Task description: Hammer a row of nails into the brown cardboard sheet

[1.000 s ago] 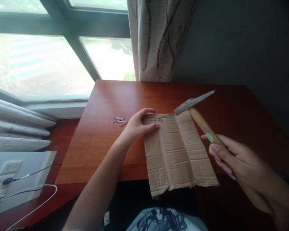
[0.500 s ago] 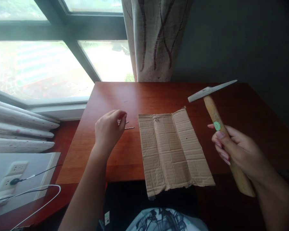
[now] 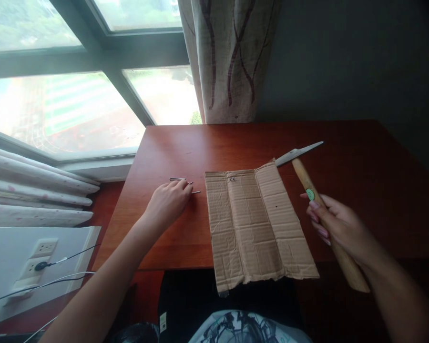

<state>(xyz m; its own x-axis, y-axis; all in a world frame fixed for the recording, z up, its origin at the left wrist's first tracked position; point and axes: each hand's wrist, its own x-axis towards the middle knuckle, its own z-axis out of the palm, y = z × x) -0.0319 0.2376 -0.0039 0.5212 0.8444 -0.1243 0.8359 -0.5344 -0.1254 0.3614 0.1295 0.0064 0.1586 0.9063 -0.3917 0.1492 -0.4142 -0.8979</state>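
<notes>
A creased piece of cardboard (image 3: 257,224) lies on the red-brown table (image 3: 361,181), its near edge hanging over the front. Two small nail heads (image 3: 232,179) show near its far left corner. A few loose nails (image 3: 180,180) lie left of the cardboard. My left hand (image 3: 168,204) rests on the table with its fingertips pinched at those nails; I cannot see whether one is gripped. My right hand (image 3: 338,227) is wrapped round the wooden handle of a hammer (image 3: 316,205), whose metal head points up near the cardboard's far right corner.
A patterned curtain (image 3: 232,57) hangs behind the table, with a large window (image 3: 75,100) to the left. At lower left a white ledge carries wall sockets (image 3: 39,259) and cables. Folded white fabric (image 3: 32,200) lies under the window.
My left hand left the cardboard, moved left and came down onto the loose nails. The hammer swung up and away to the right, then lowered again near the cardboard's corner.
</notes>
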